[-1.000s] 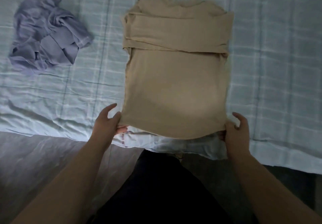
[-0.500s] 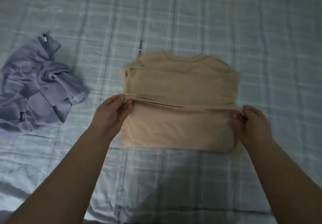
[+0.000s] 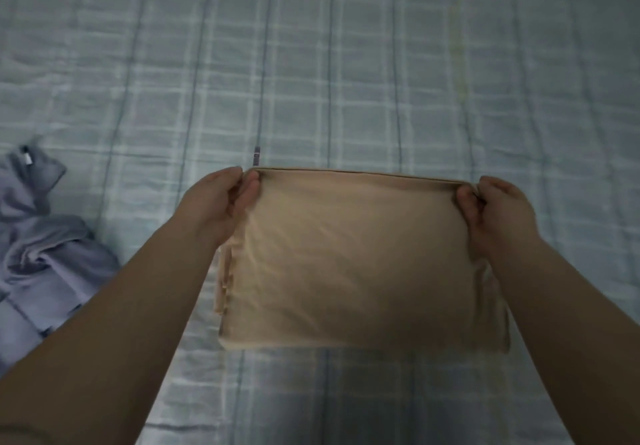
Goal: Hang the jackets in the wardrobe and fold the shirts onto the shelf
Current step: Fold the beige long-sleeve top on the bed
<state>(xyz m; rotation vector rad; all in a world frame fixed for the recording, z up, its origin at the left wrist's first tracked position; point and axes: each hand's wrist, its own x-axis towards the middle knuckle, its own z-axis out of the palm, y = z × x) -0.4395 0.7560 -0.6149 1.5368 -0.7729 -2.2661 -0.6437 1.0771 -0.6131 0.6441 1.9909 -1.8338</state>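
A beige shirt (image 3: 356, 261) lies folded into a compact rectangle on the bed, in the middle of the head view. My left hand (image 3: 221, 202) pinches its far left corner and my right hand (image 3: 495, 209) pinches its far right corner, both at the far edge of the fold. The layered side edges show at the left of the rectangle. A crumpled lilac shirt (image 3: 41, 247) lies at the left edge of the view, apart from both hands.
The bed is covered with a pale blue checked sheet (image 3: 346, 80) that fills the whole view. No wardrobe, shelf or jacket is in view.
Both hands carried the shirt's near hem away from me and over the upper part, so it is now folded in half. The view tilted down toward the bed.
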